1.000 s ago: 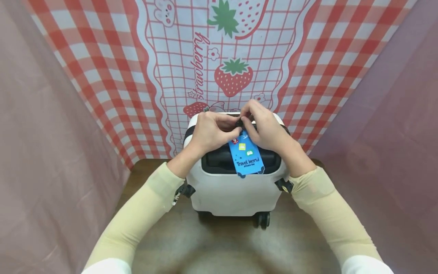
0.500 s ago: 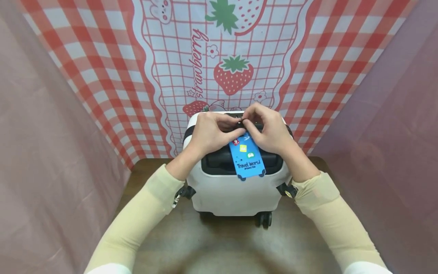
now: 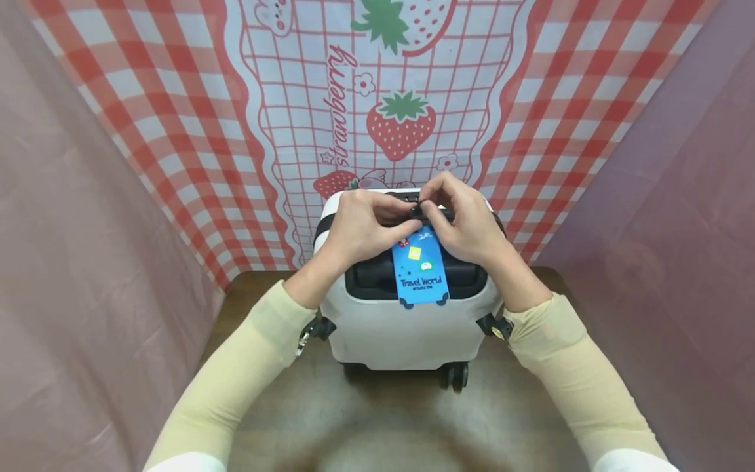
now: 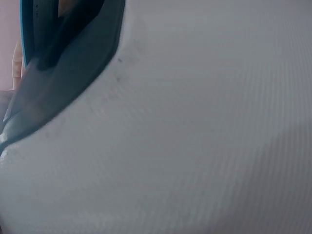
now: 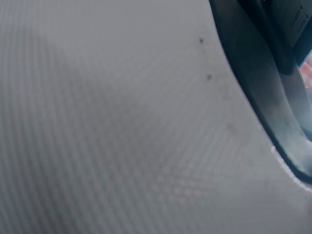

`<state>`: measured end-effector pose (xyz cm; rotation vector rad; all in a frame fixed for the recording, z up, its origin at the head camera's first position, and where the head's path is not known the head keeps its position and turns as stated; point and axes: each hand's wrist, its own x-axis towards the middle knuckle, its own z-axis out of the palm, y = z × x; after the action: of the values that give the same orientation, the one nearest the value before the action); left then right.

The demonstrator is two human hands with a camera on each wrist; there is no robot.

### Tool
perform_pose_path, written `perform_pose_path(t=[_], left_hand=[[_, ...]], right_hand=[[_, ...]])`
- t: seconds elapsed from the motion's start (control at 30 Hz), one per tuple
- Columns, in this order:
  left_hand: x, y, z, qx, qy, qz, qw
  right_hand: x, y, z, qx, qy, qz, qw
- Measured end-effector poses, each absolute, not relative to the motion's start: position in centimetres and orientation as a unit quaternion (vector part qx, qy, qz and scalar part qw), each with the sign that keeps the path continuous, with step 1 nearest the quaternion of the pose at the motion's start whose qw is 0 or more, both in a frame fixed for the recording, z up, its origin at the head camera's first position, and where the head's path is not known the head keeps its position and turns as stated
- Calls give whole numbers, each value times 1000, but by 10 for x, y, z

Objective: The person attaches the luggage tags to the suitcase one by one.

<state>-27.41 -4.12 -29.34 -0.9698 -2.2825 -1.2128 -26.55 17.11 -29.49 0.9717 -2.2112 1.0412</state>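
A blue luggage tag (image 3: 420,272) printed "Travel World" hangs in front of the black recessed panel of a small white suitcase (image 3: 407,334). My left hand (image 3: 367,226) pinches at the tag's top end between thumb and fingers. Close beside it, my right hand (image 3: 463,219) pinches a thin black strap (image 3: 419,208) at the suitcase's top handle. How the strap runs between the fingertips is mostly hidden. Both wrist views are filled by the pale suitcase shell (image 4: 195,122). In the right wrist view, the tag's printed back (image 5: 292,22) shows at the upper right corner.
The suitcase stands on a brown wooden table (image 3: 354,432), with a black wheel (image 3: 457,375) at its lower front. A strawberry-patterned checked cloth (image 3: 401,78) hangs right behind it. Pinkish curtains (image 3: 88,262) close off both sides.
The tag has swung slightly, first right, then back left, and now hangs straighter. My right hand has shifted a little at the strap; the left hand stays nearly in place.
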Motion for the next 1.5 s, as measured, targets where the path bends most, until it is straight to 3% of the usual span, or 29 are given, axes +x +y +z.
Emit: perform_pose_path(t=[0.5,1.5], left_hand=[[-274,-43,-293,-344,-799,-462,172],[-273,-41,-293,-348,-819,-416,188]], right_hand=[[-266,174,-294,372,-786,424,255],[-266,172,-295,370,-801,395,257]])
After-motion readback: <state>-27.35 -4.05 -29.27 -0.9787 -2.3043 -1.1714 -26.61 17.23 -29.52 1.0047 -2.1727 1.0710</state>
